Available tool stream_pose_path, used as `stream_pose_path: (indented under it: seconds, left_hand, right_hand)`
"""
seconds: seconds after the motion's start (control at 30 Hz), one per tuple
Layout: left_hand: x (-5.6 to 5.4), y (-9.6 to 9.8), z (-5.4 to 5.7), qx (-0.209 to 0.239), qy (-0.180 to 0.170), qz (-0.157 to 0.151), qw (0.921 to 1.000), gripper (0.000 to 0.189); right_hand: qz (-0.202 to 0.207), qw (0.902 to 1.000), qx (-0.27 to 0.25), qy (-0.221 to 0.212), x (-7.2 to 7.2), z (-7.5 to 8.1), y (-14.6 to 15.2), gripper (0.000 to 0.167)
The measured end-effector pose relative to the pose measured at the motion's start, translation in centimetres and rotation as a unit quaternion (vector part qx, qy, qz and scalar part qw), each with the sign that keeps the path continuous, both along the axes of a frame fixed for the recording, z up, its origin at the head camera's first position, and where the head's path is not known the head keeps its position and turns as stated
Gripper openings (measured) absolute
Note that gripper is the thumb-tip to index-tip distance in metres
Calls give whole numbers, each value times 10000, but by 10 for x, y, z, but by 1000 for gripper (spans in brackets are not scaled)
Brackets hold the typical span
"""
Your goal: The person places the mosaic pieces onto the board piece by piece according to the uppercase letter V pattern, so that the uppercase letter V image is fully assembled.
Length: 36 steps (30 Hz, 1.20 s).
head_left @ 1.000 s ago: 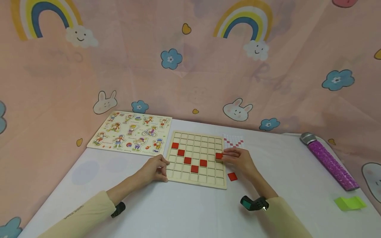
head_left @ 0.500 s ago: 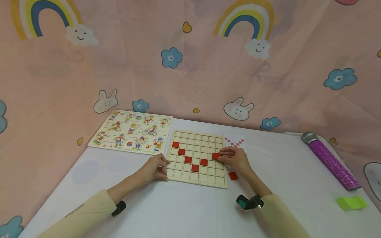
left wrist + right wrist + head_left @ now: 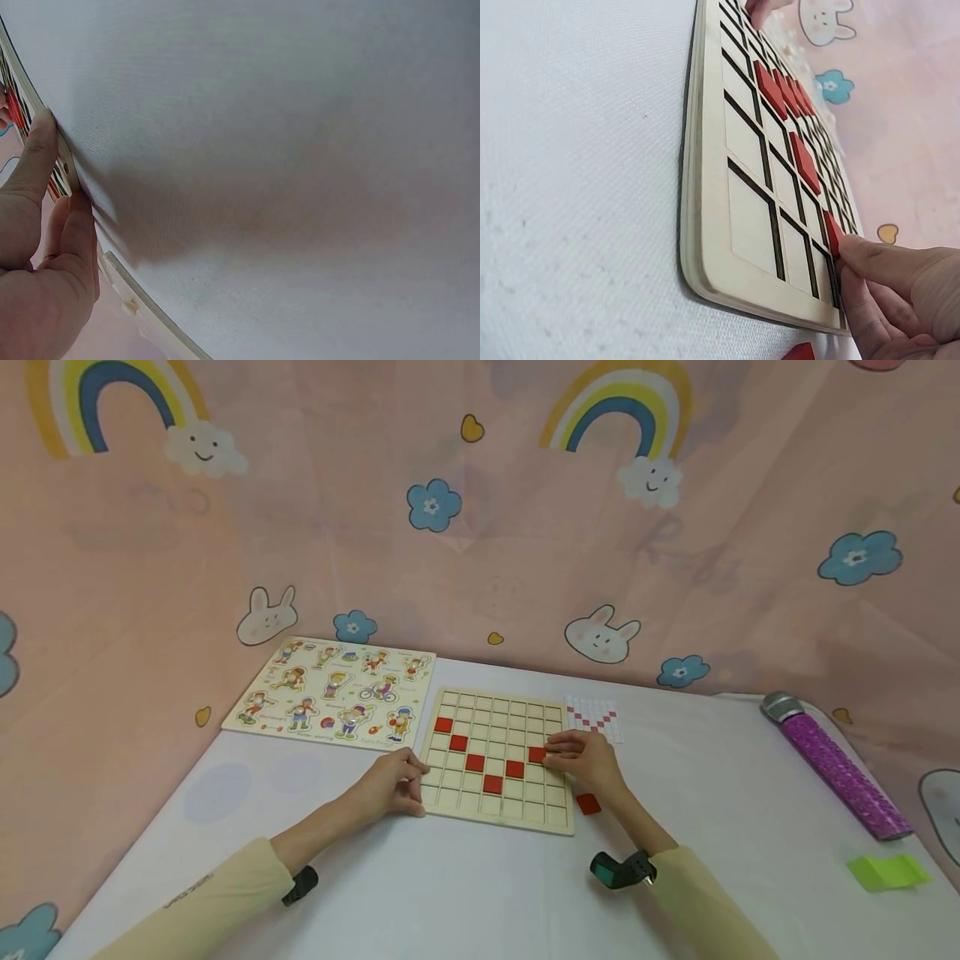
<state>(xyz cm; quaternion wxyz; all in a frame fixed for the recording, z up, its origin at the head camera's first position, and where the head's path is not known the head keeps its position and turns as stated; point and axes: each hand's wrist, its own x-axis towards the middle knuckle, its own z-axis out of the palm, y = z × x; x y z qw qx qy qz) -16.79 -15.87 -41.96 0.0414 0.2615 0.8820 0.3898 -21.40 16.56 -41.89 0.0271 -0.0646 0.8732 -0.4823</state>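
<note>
A wooden grid board point(image 3: 480, 814) lies on the white table, with several red square tiles point(image 3: 475, 763) set in its cells in a slanting line that turns upward. My left hand point(image 3: 386, 785) holds the board's left edge near the front corner; in the left wrist view its thumb and fingers point(image 3: 79, 225) grip the rim. Over the board's right side, my right hand point(image 3: 588, 762) pinches a red tile point(image 3: 537, 755) at a cell up and right of the nearest set tile. The right wrist view shows thumb and fingertips on that tile point(image 3: 832, 232); whether it sits flat is unclear.
One loose red tile point(image 3: 588, 804) lies right of the board. A pattern card point(image 3: 594, 718) with a red V sits at its back right. A picture puzzle board point(image 3: 330, 693) stands back left. Further right are a glittery purple microphone point(image 3: 840, 768) and a green paper point(image 3: 888, 873).
My right hand has moved left with the red tile, from the board's right-edge column to the column inside it. The left hand has stayed on the board's edge.
</note>
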Motion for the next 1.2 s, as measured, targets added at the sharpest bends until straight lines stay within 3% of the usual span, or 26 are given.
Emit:
stream_pose_path:
  seconds: [0.3, 0.6, 1.2]
  left_hand:
    - [1, 0, 1, 7, 22, 28, 10000, 26]
    - [2, 0, 2, 15, 61, 9, 10000, 26]
    - [1, 1, 0, 1, 0, 20, 10000, 26]
  right_hand:
    - [-43, 9988, -435, -227, 1, 1, -1, 35]
    - [-34, 9982, -511, -326, 3, -1, 4, 37]
    - [320, 9988, -316, -193, 24, -1, 63, 44]
